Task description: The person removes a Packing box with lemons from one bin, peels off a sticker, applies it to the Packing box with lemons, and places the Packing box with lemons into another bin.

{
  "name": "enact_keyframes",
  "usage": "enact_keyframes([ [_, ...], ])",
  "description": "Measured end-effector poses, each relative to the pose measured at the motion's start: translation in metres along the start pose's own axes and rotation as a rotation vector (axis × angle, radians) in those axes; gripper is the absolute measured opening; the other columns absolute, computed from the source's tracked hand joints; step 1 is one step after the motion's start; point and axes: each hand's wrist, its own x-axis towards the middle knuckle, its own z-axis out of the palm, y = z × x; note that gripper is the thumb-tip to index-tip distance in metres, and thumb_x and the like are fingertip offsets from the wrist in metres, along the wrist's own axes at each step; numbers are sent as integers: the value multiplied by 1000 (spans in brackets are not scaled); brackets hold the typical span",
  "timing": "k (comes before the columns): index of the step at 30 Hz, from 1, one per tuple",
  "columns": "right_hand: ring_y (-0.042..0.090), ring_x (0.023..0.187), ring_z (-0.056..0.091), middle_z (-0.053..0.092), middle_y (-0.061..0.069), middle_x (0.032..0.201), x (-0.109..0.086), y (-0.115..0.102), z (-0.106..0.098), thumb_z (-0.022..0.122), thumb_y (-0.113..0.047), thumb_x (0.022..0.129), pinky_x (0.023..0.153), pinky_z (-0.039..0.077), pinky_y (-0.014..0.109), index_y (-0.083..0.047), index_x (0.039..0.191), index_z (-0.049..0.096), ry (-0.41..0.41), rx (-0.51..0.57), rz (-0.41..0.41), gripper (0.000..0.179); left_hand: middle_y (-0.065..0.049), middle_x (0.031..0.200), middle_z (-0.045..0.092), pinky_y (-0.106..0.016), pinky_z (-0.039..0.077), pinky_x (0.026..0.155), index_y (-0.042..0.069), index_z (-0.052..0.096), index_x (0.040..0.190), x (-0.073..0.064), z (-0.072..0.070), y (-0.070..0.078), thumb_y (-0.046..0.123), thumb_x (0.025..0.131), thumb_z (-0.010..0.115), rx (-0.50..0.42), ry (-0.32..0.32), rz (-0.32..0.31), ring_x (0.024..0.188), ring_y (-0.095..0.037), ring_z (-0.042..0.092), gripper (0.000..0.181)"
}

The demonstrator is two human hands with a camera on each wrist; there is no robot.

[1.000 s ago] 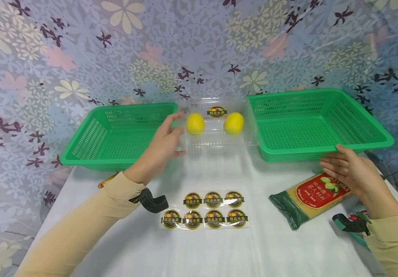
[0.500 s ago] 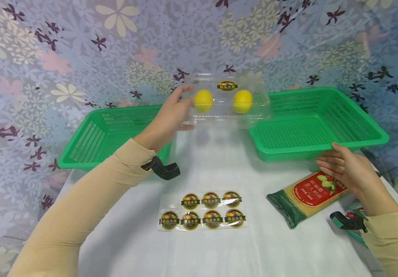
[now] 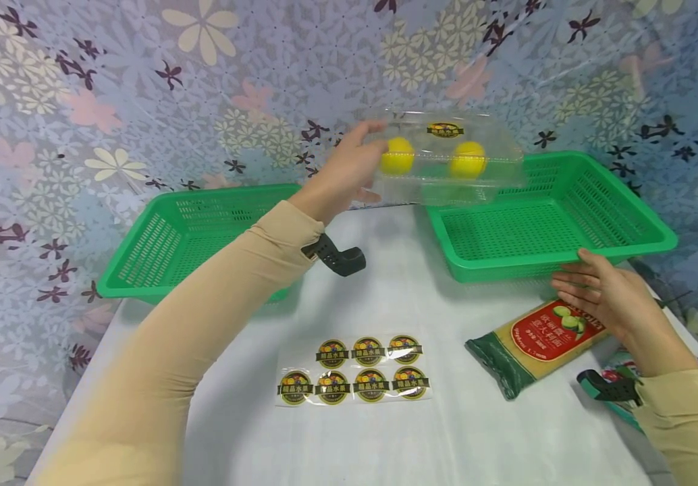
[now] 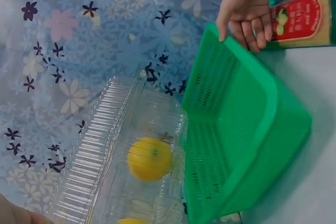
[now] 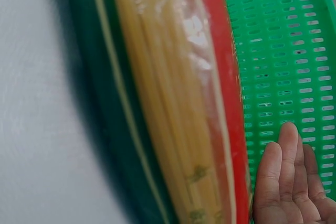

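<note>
In the head view my left hand [image 3: 343, 169] grips the left end of a clear plastic fruit box [image 3: 431, 182], held in the air over the near-left part of the right green basket [image 3: 507, 266]. Two round yellow fruits [image 3: 468, 160] and a label sticker [image 3: 445, 129] show on the box. The left wrist view has the box [image 4: 100, 150] tilted beside the basket [image 4: 273, 108], with a strip of my left hand in the corner. My right hand [image 3: 619, 304] holds the basket's front rim, thumb over it. Its fingers [image 5: 286, 171] lie along the outer wall in the right wrist view.
A bag of spaghetti [image 3: 543, 341] lies under and beside my right hand. Another green basket [image 3: 203, 290] stands at the left, partly behind my left arm. A sheet of round stickers [image 3: 355, 371] lies at the front middle. A teal package [image 3: 622, 408] sits at far right.
My left hand has lifted the fruit box from between the baskets and carried it up and to the right. My right hand stays at the right basket's rim.
</note>
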Motion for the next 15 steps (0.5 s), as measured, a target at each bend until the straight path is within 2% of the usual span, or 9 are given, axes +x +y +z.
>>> enact_keyframes([
  [3,8,91,80,80,-8,98,-1,-1,1,57,-46,110,81,68,24,-21,111,66,-3,9,4,27,-4,167,42,-54,60,109,36,40,162,7,12,4,27,117,43,23,-20,9,150,-39,48,47],
  [4,8,91,80,80,-8,98,-1,-2,1,57,-45,111,81,68,24,-20,112,66,-3,13,5,27,-4,166,43,-54,61,109,36,40,163,9,16,5,27,117,43,34,-22,12,137,-32,60,47],
  [10,8,91,80,80,-8,98,-3,-4,3,55,-44,112,81,68,25,-16,117,62,-5,25,14,29,2,169,42,-55,59,112,37,39,163,21,47,9,26,116,43,91,-9,-7,137,-22,60,48],
  [11,8,91,80,80,-8,98,-3,-3,3,56,-45,111,81,68,25,-17,115,64,-4,25,16,28,4,170,41,-56,58,113,36,39,163,23,52,9,26,116,43,91,-8,-9,151,-25,49,49],
  [15,8,91,80,80,-9,98,-2,-2,1,58,-47,110,80,68,25,-23,108,67,0,16,19,26,5,171,41,-60,59,110,34,42,163,31,73,5,24,114,45,76,6,2,150,-26,51,50],
])
